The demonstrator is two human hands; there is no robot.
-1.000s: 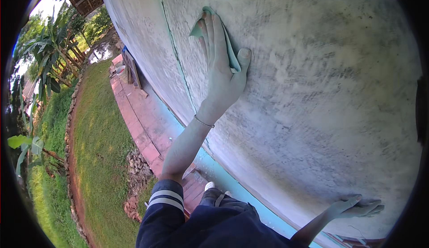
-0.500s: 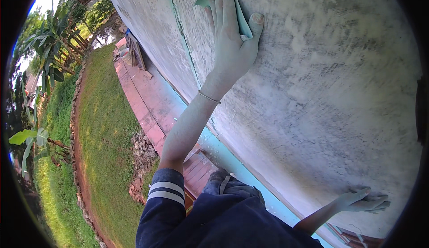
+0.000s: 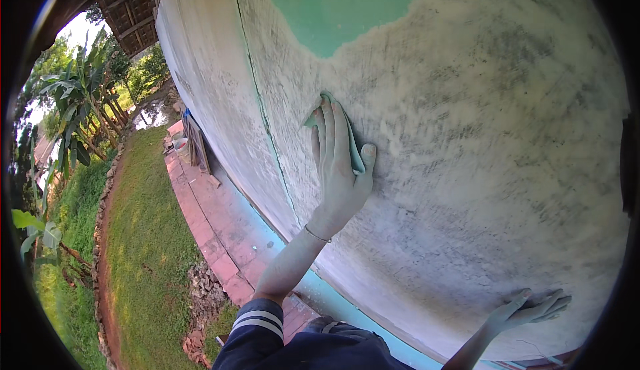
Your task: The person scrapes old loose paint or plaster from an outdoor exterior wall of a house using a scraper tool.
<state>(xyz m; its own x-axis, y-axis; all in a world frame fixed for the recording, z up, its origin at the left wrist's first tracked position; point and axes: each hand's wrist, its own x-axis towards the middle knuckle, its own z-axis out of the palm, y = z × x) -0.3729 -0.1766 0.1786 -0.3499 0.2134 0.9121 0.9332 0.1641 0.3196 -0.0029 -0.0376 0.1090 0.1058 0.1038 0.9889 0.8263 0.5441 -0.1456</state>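
Observation:
My left hand (image 3: 341, 187) lies against a rough, whitish-grey wall (image 3: 460, 163) with its fingers together and pointing up. Under the fingers is a folded pale green sheet (image 3: 358, 162) that looks like sandpaper. One corner sticks out to the left of the fingertips, and an edge shows between forefinger and thumb. Pale dust coats the hand and forearm. Low on the right, my right hand (image 3: 521, 313) rests on the same wall, fingers spread, with nothing in it. Above the sheet, a smooth green patch (image 3: 333, 10) covers part of the wall.
A dark crack (image 3: 257, 90) runs down the wall left of my left hand. Below is a pinkish paved ledge (image 3: 213, 237), with a white bucket (image 3: 181, 145) and leaning boards (image 3: 195, 143) at its far end. Grass (image 3: 147, 217) and a rubble heap (image 3: 205, 290) lie beside it.
The view has tilted up, bringing the green patch into sight. My left hand, still on the sheet, appears lower and nearer my body. My right hand remains on the wall.

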